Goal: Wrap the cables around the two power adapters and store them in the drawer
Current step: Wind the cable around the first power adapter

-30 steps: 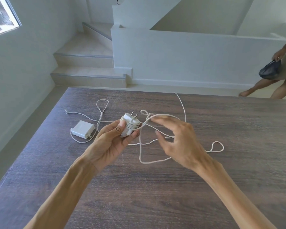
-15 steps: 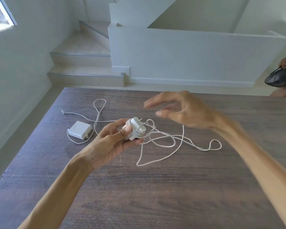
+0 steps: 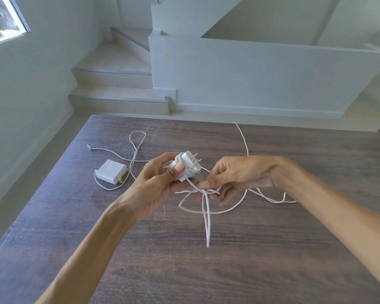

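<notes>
While the first adapter [image 3: 185, 168] sits up off the table [image 3: 272, 270], gripped in the left hand [image 3: 156, 189] with the thumb pressed on its side and the prongs pointing away, a few turns of cable [image 3: 206, 216] already lie round its body. Just right of the adapter, the right hand [image 3: 235, 178] pinches that cable where it leaves the wrap, fingers curled about a tangle of strands. Below the adapter one doubled loop hangs down toward the person, and more slack trails off to the right and away to the far edge of the table.

So the step in hand looks to be winding the first cable, and it is far from done: most of the length is loose. The next move, I would say, calls for drawing the pinched strand free of the crossing loops, then carrying it round the adapter again under light tension so the turns stay put.

Left of the adapter, well apart from it, the second adapter [image 3: 111, 174] lies flat on the table with its own cord [image 3: 136, 148] unwound. No drawer is in sight.
</notes>
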